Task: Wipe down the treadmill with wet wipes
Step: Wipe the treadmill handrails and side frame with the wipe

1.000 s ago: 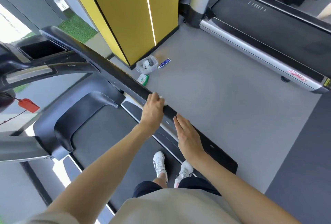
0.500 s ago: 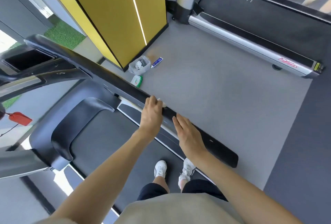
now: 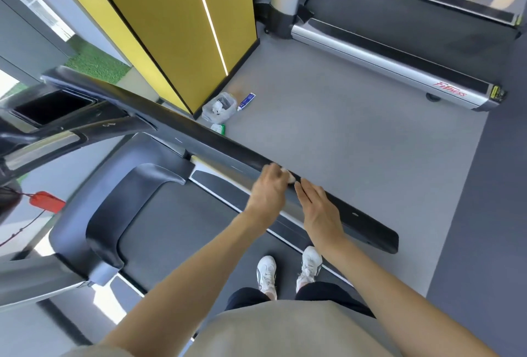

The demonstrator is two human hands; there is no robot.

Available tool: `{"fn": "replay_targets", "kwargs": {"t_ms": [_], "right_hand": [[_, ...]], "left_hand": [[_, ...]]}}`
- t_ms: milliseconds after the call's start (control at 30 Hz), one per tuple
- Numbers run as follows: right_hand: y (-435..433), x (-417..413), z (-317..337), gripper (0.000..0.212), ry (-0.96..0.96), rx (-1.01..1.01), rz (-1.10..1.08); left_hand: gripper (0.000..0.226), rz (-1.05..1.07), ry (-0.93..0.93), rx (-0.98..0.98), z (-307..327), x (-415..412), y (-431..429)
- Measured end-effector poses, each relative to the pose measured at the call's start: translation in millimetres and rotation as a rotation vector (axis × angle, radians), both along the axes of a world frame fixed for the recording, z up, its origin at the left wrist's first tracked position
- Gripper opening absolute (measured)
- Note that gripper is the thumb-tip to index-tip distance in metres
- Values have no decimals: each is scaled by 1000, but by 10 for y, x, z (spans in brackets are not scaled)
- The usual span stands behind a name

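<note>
Where the treadmill's (image 3: pixel 108 200) black handrail (image 3: pixel 199 144) slopes down to the right, a white wipe (image 3: pixel 291 176) lies on its top under the left hand (image 3: pixel 269 190), whose fingers curl over the rail and grasp the wipe. Just beside it, the right hand (image 3: pixel 320 209) rests flat on the same rail, fingers straight, holding nothing. Two white shoes (image 3: pixel 266 272) stand below, at the belt's (image 3: pixel 171 214) right edge. A red key (image 3: pixel 47 202) hangs at left. On the grey floor (image 3: pixel 342 142) beyond the rail sit a clear tub (image 3: pixel 218 108), a tube (image 3: pixel 246 101) and a green pack (image 3: pixel 220 129), by a yellow pillar (image 3: pixel 171 28); a second treadmill (image 3: pixel 399 51) stands well apart
</note>
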State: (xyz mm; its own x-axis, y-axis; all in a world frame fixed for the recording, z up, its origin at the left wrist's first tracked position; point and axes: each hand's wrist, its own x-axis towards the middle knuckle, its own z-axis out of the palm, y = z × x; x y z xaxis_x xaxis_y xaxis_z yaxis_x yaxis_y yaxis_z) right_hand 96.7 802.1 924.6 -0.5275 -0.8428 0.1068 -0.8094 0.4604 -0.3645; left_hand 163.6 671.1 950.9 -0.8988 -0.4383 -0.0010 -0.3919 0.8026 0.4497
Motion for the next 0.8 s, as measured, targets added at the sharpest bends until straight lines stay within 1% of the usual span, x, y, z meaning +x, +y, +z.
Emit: {"fn": "replay_targets", "kwargs": {"t_ms": [33, 67, 100, 133, 200, 233, 267, 300, 367, 400, 467, 500, 533, 600, 633, 667, 700, 733, 800], "right_hand": [[8, 5, 4, 68, 0, -3, 0], [17, 6, 16, 72, 0, 5, 0], [32, 7, 33, 76, 1, 18, -2], [52, 6, 46, 79, -2, 32, -7], [69, 5, 49, 81, -28, 49, -11], [73, 12, 40, 82, -40, 57, -13], [68, 28, 29, 82, -47, 64, -20], [56, 45, 22, 82, -50, 70, -30], [40, 67, 6, 80, -50, 75, -40], [39, 68, 7, 79, -52, 73, -35], [58, 65, 11, 75, -40, 65, -16], [76, 60, 8, 73, -17, 65, -9], [100, 55, 4, 71, 16, 71, -7], [155, 53, -8, 66, 77, 77, -22], [185, 53, -20, 64, 97, 81, -31], [220, 59, -34, 63, 114, 96, -35], [255, 71, -45, 63, 128, 117, -39], [286, 87, -51, 64, 131, 137, -43], [307, 117, -51, 67, 125, 174, -44]], "left_hand": [[34, -85, 4, 22, -14, -3, 19], [35, -96, 8, 25, 8, -11, -54], [35, -37, 19, 17, 49, -16, -191], [34, 71, 29, 7, 93, -10, -340], [31, 295, 11, -73, 144, 16, -659], [31, 350, -30, -119, 148, 24, -756], [32, 360, -79, -150, 148, 23, -775], [32, 331, -106, -166, 143, 15, -725], [31, 215, -135, -130, 100, -26, -495], [32, 129, -131, -71, 88, -51, -385], [34, -109, -118, 78, 78, -89, -280], [33, -187, -95, 120, 119, -103, -317], [32, -181, -66, 110, 173, -122, -413], [30, 17, -28, 4, 299, -160, -676], [29, 147, -34, -57, 331, -172, -805], [26, 246, -84, -114, 320, -170, -883], [21, 294, -170, -162, 304, -165, -877], [19, 298, -238, -204, 292, -160, -785], [22, 227, -294, -235, 239, -163, -441]]}}
